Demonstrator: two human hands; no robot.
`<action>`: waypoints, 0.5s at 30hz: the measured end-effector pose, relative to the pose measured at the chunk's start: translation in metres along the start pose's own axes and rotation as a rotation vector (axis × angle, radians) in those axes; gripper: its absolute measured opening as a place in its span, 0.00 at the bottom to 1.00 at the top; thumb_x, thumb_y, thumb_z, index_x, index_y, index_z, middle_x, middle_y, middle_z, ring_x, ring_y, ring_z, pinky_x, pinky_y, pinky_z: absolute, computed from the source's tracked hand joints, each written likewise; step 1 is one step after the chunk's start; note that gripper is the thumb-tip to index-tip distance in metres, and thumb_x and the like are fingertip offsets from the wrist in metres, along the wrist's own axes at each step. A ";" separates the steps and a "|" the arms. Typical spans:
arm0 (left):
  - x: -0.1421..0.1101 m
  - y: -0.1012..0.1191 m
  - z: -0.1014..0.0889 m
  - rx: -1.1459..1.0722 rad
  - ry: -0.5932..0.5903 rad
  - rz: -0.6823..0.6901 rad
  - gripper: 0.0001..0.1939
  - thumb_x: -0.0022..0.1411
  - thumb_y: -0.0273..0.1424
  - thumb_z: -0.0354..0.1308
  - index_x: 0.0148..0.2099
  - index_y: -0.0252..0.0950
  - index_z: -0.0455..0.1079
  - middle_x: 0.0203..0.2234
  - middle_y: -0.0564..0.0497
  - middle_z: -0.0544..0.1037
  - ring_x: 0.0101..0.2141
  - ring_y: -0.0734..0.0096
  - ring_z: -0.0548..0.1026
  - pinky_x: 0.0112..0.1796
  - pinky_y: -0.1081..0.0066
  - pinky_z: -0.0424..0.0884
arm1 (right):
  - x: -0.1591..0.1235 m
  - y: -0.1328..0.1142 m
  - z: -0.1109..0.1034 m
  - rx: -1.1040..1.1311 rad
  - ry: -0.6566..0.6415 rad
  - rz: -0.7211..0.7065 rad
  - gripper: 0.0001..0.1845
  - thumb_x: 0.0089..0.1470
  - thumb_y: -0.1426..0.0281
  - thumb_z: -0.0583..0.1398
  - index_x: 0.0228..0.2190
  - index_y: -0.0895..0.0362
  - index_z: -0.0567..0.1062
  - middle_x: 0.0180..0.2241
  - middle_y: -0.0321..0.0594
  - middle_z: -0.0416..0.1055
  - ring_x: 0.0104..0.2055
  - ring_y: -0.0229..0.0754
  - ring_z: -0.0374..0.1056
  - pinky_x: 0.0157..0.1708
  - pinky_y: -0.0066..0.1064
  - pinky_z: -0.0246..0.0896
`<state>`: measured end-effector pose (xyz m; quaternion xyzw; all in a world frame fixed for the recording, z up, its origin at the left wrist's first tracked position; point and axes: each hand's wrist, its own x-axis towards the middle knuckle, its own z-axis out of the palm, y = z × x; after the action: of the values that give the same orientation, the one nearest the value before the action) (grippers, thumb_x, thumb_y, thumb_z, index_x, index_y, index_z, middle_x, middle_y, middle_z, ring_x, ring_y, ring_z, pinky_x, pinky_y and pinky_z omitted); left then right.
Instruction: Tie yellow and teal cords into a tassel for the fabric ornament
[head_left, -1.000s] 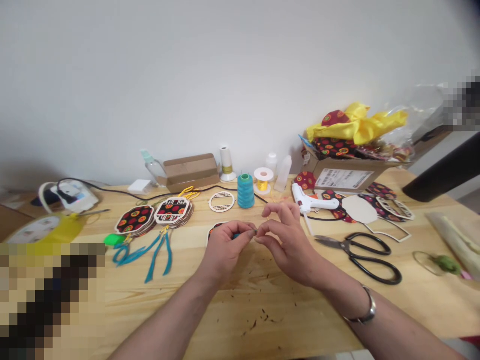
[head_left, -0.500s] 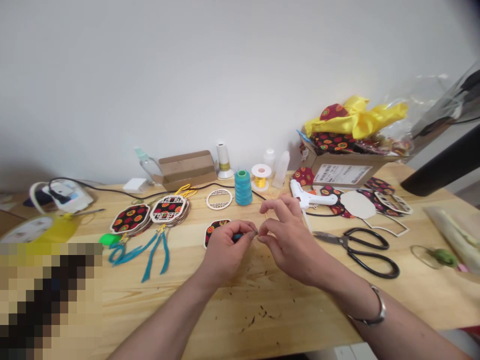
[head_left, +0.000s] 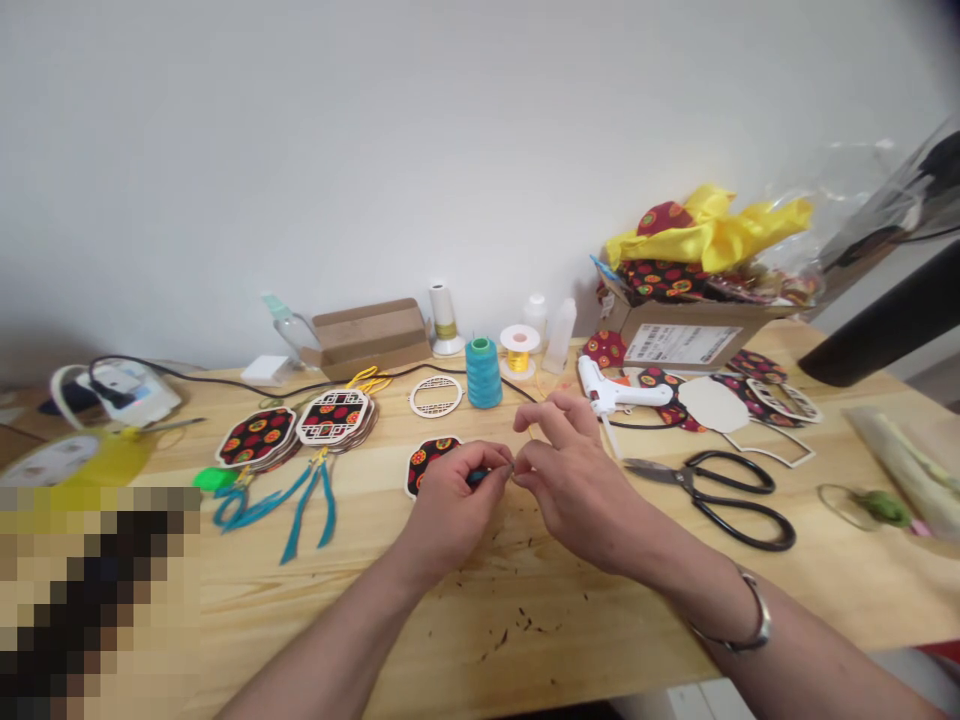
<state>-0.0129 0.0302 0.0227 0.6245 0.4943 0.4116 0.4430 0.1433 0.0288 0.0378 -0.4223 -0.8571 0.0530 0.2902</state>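
My left hand is closed in a pinch, with a bit of teal thread showing between thumb and fingers. My right hand meets it at the fingertips, thumb and index finger pinched together and the other fingers raised. A thin yellow cord shows at the right fingers; its end is too small to make out. Behind my left hand lies a patterned fabric panel, partly covered. The teal thread cone and the yellow cord spool stand beyond both hands.
Black-handled scissors and a white glue gun lie to the right. At left are fabric-covered panels with teal tassels. A round lattice frame and a full cardboard box sit farther back.
Both hands keep almost the same pinched pose, fingertips together. The whole view has shifted slightly; the objects on the table have stayed in place.
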 end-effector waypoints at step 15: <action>0.001 -0.003 -0.001 0.001 0.008 -0.028 0.05 0.52 0.27 0.56 0.28 0.36 0.73 0.32 0.48 0.78 0.35 0.66 0.73 0.39 0.70 0.65 | 0.003 0.005 0.004 0.143 0.051 0.038 0.08 0.53 0.77 0.55 0.24 0.57 0.71 0.42 0.43 0.62 0.48 0.47 0.52 0.50 0.47 0.53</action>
<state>-0.0139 0.0320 0.0205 0.6161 0.5050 0.4074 0.4466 0.1432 0.0347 0.0340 -0.4177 -0.8354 0.1089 0.3402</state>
